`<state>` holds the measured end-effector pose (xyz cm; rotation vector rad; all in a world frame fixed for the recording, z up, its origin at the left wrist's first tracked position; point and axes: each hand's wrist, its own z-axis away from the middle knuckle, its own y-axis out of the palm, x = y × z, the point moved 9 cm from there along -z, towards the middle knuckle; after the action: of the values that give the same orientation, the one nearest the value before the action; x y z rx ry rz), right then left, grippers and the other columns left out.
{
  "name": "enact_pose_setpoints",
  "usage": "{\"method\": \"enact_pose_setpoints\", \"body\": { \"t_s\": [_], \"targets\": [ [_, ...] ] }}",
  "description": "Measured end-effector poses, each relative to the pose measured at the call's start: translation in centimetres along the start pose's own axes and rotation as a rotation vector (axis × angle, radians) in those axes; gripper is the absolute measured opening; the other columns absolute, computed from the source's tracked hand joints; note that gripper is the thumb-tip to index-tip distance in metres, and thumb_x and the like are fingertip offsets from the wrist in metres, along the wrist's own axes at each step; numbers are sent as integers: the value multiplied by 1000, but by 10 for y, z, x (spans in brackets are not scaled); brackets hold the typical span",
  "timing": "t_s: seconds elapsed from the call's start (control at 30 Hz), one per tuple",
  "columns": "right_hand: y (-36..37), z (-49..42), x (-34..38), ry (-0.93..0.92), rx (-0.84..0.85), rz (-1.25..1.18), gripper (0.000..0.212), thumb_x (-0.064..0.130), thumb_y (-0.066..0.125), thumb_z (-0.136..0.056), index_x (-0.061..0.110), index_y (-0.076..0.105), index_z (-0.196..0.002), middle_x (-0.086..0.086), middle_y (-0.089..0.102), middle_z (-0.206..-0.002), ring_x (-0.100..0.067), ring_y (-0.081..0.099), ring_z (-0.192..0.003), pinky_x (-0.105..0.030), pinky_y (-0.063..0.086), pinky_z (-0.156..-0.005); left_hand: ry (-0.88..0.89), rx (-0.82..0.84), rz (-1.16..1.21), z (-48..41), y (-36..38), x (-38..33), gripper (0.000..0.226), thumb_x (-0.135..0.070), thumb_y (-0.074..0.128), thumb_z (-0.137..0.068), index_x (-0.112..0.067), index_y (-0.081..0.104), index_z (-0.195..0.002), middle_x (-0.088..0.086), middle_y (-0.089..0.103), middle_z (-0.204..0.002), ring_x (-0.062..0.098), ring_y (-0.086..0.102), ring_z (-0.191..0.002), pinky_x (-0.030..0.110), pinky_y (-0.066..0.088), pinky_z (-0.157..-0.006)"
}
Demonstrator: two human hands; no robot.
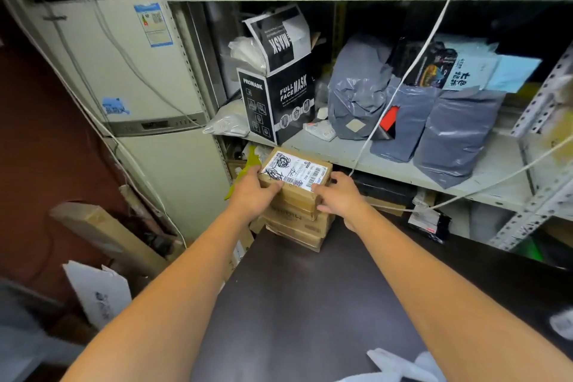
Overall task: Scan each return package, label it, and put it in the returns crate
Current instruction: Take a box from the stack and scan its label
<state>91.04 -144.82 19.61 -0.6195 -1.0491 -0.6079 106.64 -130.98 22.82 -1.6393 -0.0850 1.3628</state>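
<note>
Table: the dark table top (310,304) is flat and smooth, right under the arms.
Left hand: the left hand (252,195) grips the top box (296,194) at its 9 o'clock side, thumb on the lid.
Right hand: the right hand (341,195) curls round its 3 o'clock side.
Top box: small brown cardboard with a white label (294,172) full of black scribbles. It sits on the stack (297,228) at the table's 12 o'clock edge.
Stack: more flat cardboard boxes, waiting.
How far: I think it is early. No scanner or crate shows.
Shelf: shiny, crinkly grey plastic bags (455,137) at 1 o'clock, and a black mask box (279,102) at 12.
</note>
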Motion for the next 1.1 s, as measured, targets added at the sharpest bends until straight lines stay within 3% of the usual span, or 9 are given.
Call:
{"method": "enact_pose_setpoints", "body": {
  "t_s": [0.2,0.33,0.43,0.53,0.67,0.8,0.9,1.0,1.1],
  "targets": [
    [-33,45,-7,18,24,-139,93,-2,69,-86,30,15,-154,-1,54,-135,-24,62,-113,-42,58,-87,32,20,91,48,5,-23,70,-35,73,-85,-19,37,-143,0,57,-126,16,55,-107,27,43,-90],
    [-80,95,-20,-25,-2,-125,61,-1,68,-87,21,41,-137,-7,60,-129,-25,65,-108,-38,60,-79,51,73,177,103,36,-44,72,-35,76,-81,-25,37,-141,-2,60,-124,18,59,-108,35,49,-97],
    [-125,139,-47,-32,-68,-91,41,5,69,-89,17,42,-117,-6,59,-123,-22,65,-107,-35,60,-71,45,115,228,154,73,-54,77,-33,79,-77,-26,37,-141,-3,60,-125,18,59,-111,41,49,-100],
    [-169,179,-90,4,-105,-44,36,11,71,-88,12,44,-111,-7,59,-118,-21,66,-103,-33,60,-67,19,179,323,202,119,-61,81,-27,80,-72,-30,35,-140,-2,61,-124,19,61,-111,47,50,-98],
    [-218,229,-156,47,-131,121,34,25,77,-82,20,55,-108,-6,64,-111,-24,65,-102,-46,56,-89,-21,280,356,264,176,-73,73,-13,74,-82,-32,36,-142,-3,58,-126,20,60,-110,41,54,-91],
    [-254,269,-222,77,-125,174,40,47,77,-62,25,69,-95,-2,71,-105,-23,68,-96,-46,55,-90,-72,401,369,309,231,-71,67,-5,68,-85,-33,39,-139,1,58,-126,20,64,-105,37,59,-78],
    [-273,293,-262,144,-131,126,25,35,76,-78,23,70,-100,0,72,-106,-19,67,-99,-40,54,-91,-89,483,357,339,267,-71,62,0,65,-88,-26,38,-139,4,57,-123,19,63,-100,30,60,-63],
    [-293,306,-297,207,-165,100,24,32,76,-81,23,69,-102,0,73,-103,-18,66,-97,-37,55,-84,-75,541,317,355,298,-68,60,-5,68,-86,-22,40,-137,3,56,-120,25,61,-107,43,61,-74],
    [-306,312,-322,236,-195,82,23,26,75,-85,20,67,-106,-4,71,-105,-20,65,-95,-34,53,-76,-74,589,264,367,325,-61,56,-9,70,-86,-23,43,-134,-6,55,-105,22,62,-99,39,60,-74]
  ]
}}
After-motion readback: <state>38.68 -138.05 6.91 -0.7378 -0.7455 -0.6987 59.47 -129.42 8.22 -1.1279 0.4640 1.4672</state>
